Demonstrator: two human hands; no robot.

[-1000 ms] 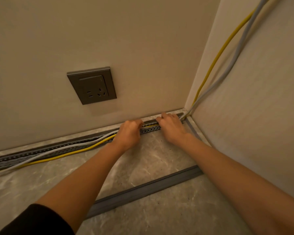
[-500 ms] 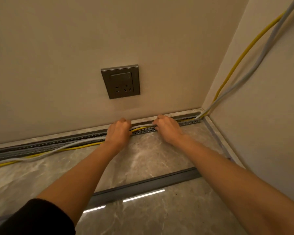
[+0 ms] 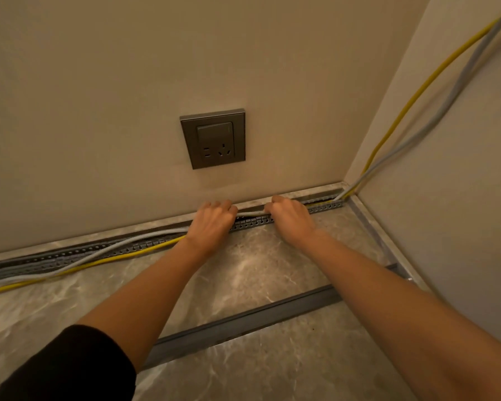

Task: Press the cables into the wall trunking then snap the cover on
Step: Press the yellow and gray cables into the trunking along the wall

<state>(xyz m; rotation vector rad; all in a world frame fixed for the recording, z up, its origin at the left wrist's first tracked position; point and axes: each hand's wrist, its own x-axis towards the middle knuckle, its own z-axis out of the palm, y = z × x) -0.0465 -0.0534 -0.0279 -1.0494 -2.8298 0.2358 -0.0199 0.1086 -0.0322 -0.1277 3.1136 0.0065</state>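
Both hands are working at the base of the back wall, roughly mid-view. The trunking, a grey slotted channel, is running along the wall/floor joint from 9 o'clock up to the corner at 2 o'clock. The L hand is sitting knuckles-up on the channel, fingers curled & pressed together over the cables. The R hand is doing the same just at its 3 o'clock side, with a short gap between the two. Fingertips of both are hidden under the knuckles, so can't tell if they're pinching or only pushing down. The grey cable is bridging that gap, lying along the top of the channel. Toward 9 o'clock of the L hand the grey one & the yellow cable are lying loose, draping out over the trunking's front edge onto the marble-look floor. Toward 2 o'clock both are leaving the channel end at the corner & climbing the side wall to the frame's top-right. The cover, a long grey strip, is lying flat on the floor at 6 o'clock of the hands, well apart from the trunking, passing under both forearms. A grey wall socket is sitting at 12 o'clock of the hands. A black sleeve is showing on the L arm at 7 o'clock.
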